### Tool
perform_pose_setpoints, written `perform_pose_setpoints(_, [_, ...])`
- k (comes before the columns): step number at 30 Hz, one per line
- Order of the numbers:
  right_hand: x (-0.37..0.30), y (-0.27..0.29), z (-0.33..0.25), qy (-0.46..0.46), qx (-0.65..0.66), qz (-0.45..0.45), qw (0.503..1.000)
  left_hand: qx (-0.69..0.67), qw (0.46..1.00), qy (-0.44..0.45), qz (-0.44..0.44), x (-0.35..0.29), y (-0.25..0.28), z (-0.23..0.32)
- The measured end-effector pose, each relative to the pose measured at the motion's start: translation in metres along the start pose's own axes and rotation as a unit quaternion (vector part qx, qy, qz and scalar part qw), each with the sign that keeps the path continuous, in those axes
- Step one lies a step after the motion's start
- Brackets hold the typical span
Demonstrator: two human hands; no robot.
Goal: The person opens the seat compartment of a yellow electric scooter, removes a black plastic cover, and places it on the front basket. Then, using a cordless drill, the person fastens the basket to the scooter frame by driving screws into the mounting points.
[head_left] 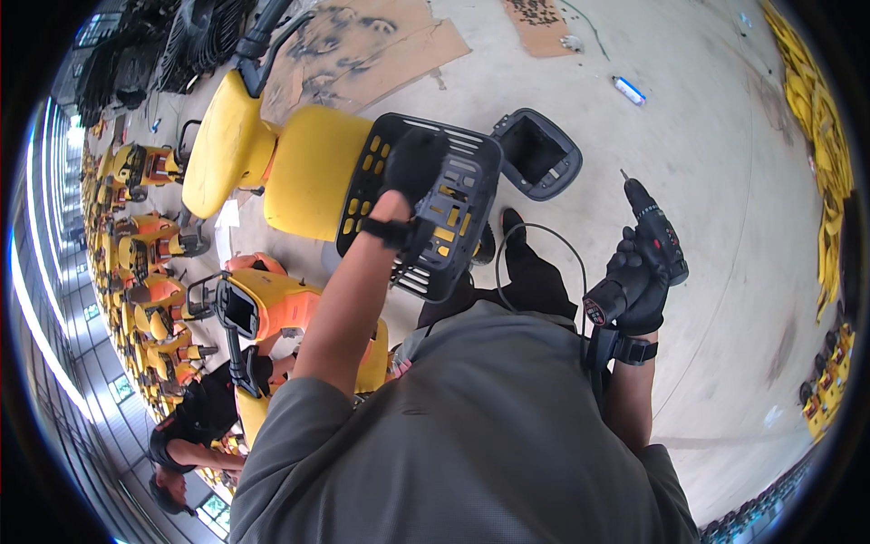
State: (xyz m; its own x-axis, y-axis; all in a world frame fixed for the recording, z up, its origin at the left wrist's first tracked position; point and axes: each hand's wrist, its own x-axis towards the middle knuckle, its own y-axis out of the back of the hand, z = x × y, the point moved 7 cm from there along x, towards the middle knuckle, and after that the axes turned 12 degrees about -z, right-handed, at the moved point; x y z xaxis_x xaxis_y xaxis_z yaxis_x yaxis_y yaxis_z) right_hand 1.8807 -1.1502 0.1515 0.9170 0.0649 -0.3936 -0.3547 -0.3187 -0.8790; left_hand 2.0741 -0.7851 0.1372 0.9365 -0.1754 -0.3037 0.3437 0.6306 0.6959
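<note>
Over the dark slotted basket point(442, 216), the black-gloved left hand point(417, 165) reached down, a dark band point(388, 234) around its wrist; its fingers blended into the plastic, so how far open they were, or whether they had hold of anything, could not be told. Well apart, out to the right, the gloved right hand point(640, 283) was closed around a dark power drill point(656, 232), its bit pointing away from the person's body. The basket stood against a rounded yellow panel point(313, 172), and a dark oval-framed unit point(569, 165) lay just beside its opposite edge. Between basket and drill, a thin cable point(573, 250) arched near a dark shoe point(514, 223). Farther off, stained cardboard point(412, 54) and a blue-and-white can point(628, 91) lay on the pale floor point(752, 272). Leftward, near an orange-and-yellow scooter point(276, 299), another person point(201, 408) was partly in view beside rows of yellow vehicles point(145, 245); yellow parts point(825, 163) were heaped along the far right.
</note>
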Motion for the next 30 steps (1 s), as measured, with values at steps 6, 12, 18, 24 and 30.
perform_pose_setpoints(6, [0.042, -0.079, 0.042, -0.049, -0.074, -0.086, 0.992, 0.148, 0.955, 0.168, 0.194, -0.117, 0.08, -0.098])
perform_pose_setpoints(12, [0.069, -0.12, 0.16, -0.235, -0.121, -0.15, 0.953, 0.075, 0.974, 0.181, 0.115, -0.142, 0.049, -0.157])
perform_pose_setpoints(18, [0.074, -0.087, 0.272, -0.336, -0.095, -0.079, 0.934, 0.041, 0.969, 0.223, 0.104, -0.138, 0.045, -0.168])
perform_pose_setpoints(24, [0.071, -0.088, 0.325, -0.373, 0.03, -0.062, 0.925, 0.031, 0.98, 0.178, 0.087, -0.137, 0.046, -0.165])
perform_pose_setpoints(30, [0.067, -0.088, 0.339, -0.376, 0.02, -0.071, 0.924, 0.069, 0.981, 0.163, 0.074, -0.136, 0.044, -0.157])
